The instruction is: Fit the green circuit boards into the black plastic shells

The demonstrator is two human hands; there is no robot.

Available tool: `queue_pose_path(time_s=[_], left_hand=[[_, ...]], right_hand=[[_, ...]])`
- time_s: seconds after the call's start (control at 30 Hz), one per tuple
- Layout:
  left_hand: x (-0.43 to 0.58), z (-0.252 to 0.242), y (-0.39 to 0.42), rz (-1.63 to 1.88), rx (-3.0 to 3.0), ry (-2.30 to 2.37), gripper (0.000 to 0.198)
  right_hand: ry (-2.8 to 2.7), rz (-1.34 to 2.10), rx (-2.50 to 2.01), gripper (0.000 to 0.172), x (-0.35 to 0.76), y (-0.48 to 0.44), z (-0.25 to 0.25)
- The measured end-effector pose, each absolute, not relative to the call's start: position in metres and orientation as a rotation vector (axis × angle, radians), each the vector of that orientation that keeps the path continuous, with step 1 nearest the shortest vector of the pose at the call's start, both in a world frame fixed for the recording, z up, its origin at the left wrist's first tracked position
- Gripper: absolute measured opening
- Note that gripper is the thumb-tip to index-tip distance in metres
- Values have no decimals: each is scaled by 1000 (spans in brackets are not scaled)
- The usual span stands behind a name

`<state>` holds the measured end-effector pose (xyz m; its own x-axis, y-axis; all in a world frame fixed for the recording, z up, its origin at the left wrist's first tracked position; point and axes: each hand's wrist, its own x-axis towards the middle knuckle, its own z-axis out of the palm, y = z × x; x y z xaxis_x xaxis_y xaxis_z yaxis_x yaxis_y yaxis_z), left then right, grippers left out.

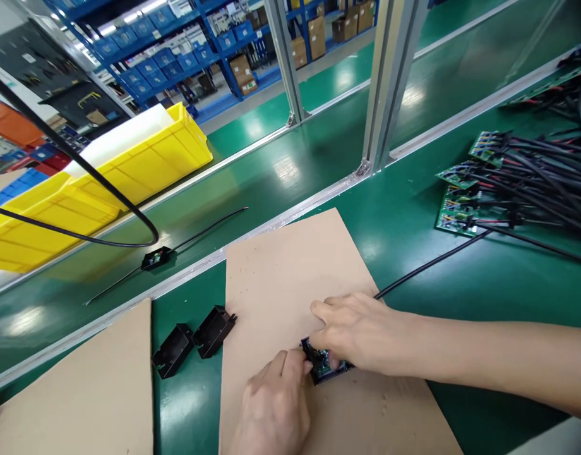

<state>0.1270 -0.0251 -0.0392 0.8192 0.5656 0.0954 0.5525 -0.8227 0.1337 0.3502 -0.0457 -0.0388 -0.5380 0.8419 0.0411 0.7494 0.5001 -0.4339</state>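
A small black plastic case (pixel 329 377) lies on a sheet of cardboard (pixel 295 265), with a green circuit board (pixel 320 361) inside it. The curled fingers of my left hand (pixel 277 401) grip the case's left end. From the right, my right hand (pixel 354 332) reaches over the case, its fingers closed on the board and partly hiding it. A black cable (pixel 413 273) comes out from behind my right hand and runs toward the upper right. Two open black cases (pixel 173 351) sit on the green bench, left of the cardboard.
Many wired circuit boards (pixel 456 212) are heaped at the right. Beyond the metal rail (pixel 271 234), another cased board (pixel 156 258) with leads lies on a green surface. Yellow bins (pixel 148 167) stand at the left, below a hanging black cable (pixel 115 189). A metal post (pixel 389 88) rises behind.
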Motion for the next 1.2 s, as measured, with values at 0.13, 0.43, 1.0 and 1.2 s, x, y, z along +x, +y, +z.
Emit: queue_pose_path(time_s=[0.13,0.43,1.0,1.2], left_hand=[[120,-46,-32,132,3105,907,26],[122,-53,-43,74,3148,970,35],[116,-55,-25,412,3023,720,26],[111,-62,-11,401,2935,449,29]], right_hand=[[-2481,559,-1347,5,351,-45,-40],[-2436,521,-1309,6,350,-46,-41],[-2580,144,-1414,19,308,-74,-43],[-2581,-114,-1388,28,294,-87,-65]])
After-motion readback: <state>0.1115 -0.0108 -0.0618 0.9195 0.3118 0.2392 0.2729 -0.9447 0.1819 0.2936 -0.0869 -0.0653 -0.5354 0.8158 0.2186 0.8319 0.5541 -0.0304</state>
